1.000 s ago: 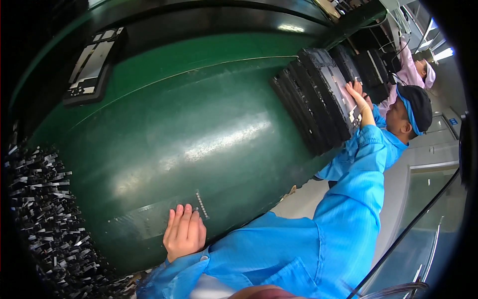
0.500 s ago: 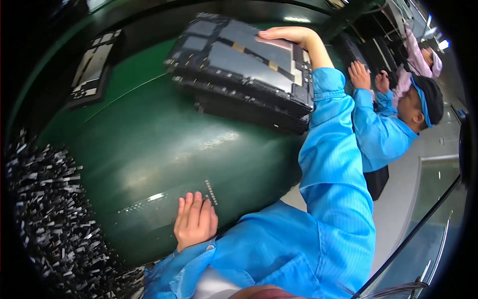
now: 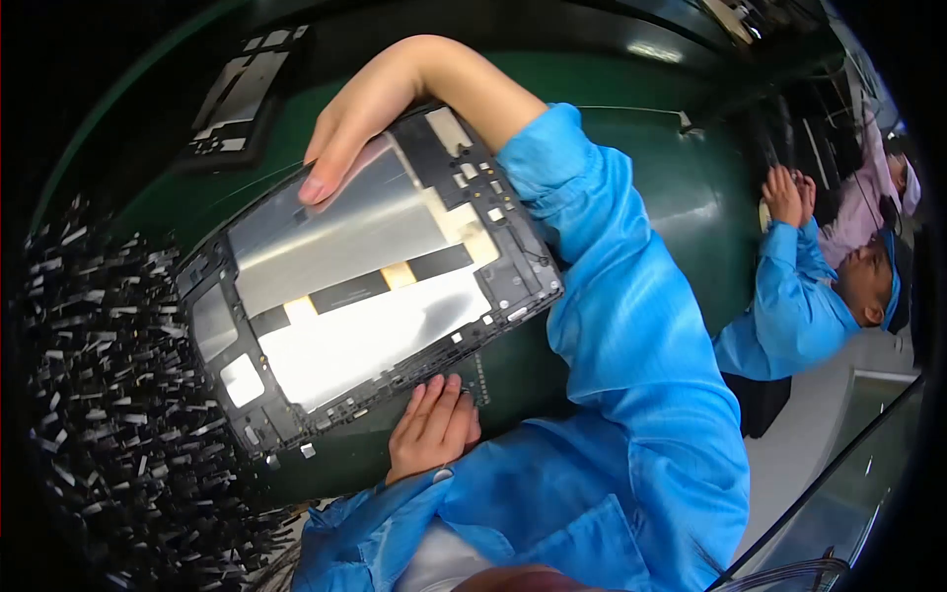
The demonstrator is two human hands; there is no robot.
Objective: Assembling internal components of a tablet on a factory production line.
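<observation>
Over the green conveyor belt (image 3: 681, 207), the right hand (image 3: 380, 113) lay spread across the far edge of an open tablet chassis (image 3: 365, 286), fingers flat on its silvery shielding rather than pinching it. The left hand (image 3: 432, 426) rested open beside the near edge, fingertips touching the frame. This looked like the step of drawing the chassis in; the next move probably called for a two-handed hold. Small dark parts (image 3: 109, 395) lay heaped to the left; a co-worker (image 3: 789, 306) sat further along.
</observation>
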